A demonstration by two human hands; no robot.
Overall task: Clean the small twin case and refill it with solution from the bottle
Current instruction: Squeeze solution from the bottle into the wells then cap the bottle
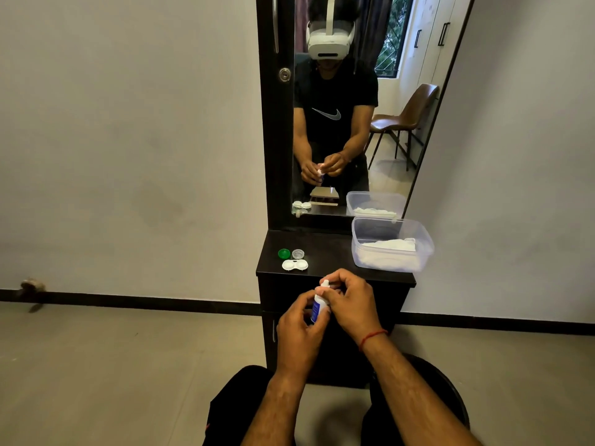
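What I saw on the dark dresser top (331, 252)

On its left part, near the front edge, lay the white twin case (295, 265) with both wells uncovered. Just behind it sat two loose caps side by side, a green cap (283, 253) on the left and a clear cap (298, 253) on the right. Well apart from these, on the right side, stood an open-topped clear plastic container (360, 249) holding a white cloth (389, 246).

They wear a black T-shirt (325, 101), black trousers (231, 410), white headset (328, 43), and red thread (373, 338) behind the right hand (351, 304).
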